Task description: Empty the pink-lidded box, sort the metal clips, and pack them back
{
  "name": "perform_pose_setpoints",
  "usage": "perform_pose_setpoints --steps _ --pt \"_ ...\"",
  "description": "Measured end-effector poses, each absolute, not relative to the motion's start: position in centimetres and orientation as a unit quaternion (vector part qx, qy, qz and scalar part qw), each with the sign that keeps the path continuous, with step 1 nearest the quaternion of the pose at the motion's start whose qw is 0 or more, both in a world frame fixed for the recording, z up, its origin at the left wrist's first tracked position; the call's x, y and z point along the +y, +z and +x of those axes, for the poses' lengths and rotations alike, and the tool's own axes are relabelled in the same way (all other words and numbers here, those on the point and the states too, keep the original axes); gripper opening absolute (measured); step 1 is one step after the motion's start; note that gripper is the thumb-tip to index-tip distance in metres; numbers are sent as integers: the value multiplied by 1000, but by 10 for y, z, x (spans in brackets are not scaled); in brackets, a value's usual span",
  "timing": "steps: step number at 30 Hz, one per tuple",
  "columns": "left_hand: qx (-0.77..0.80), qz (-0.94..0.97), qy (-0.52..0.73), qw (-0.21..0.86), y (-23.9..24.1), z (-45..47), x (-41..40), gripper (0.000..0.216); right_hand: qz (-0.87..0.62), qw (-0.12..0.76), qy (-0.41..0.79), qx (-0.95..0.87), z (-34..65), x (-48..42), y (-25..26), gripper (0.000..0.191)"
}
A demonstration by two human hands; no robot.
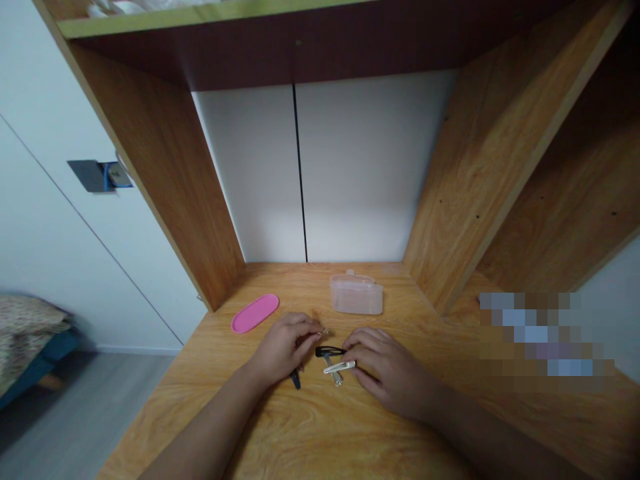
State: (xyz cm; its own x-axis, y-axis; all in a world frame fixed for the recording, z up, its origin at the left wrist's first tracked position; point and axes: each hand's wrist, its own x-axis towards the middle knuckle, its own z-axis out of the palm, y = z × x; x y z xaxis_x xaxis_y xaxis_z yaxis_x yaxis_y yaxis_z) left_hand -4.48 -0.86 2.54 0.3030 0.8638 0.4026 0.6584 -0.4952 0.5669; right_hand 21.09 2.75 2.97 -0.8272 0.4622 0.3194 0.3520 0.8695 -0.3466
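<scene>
Left grip [289, 343]: pinching small gold clip [325, 332]. Right grip [384, 367]: at white clip [340, 367], black clip [329, 351]; hold unclear. Pink lid [255, 313] beyond left grip; clear box [357, 297] beyond right.

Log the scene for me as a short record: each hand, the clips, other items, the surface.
Left hand: pinches a small metallic item
Right hand: fingers at the black clip and white clip; grip unclear
Between hands: silver clip, crossed by white clip
Beside left hand: dark clip, partly hidden
Beyond hands: translucent container; pink oval piece to its left
Surface: wood-grain tabletop
</scene>
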Motion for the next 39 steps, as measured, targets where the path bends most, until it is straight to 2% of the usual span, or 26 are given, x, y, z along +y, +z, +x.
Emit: perform_pose_setpoints --steps 16,20,23,26,28,33,39 --pt "515 798 295 103 31 -50 -7 21 -243 229 148 -931 214 28 28 18" --pt "478 833 262 97 42 -62 -11 22 -268 216 137 -929 215 29 27 22" --pt "463 852 216 115 51 -72 -14 32 -287 208 123 -927 216 29 28 24" --pt "478 848 196 122 57 -78 -17 28 -296 213 118 -923 216 28 30 28" --pt "490 840 194 126 58 -81 -20 23 -282 219 126 -926 216 27 32 34" --pt "493 836 185 154 54 -86 -20 34 -187 177 130 -957 214 22 37 56" --pt "460 843 219 174 46 -79 -15 25 -186 156 132 -961 213 21 39 50"
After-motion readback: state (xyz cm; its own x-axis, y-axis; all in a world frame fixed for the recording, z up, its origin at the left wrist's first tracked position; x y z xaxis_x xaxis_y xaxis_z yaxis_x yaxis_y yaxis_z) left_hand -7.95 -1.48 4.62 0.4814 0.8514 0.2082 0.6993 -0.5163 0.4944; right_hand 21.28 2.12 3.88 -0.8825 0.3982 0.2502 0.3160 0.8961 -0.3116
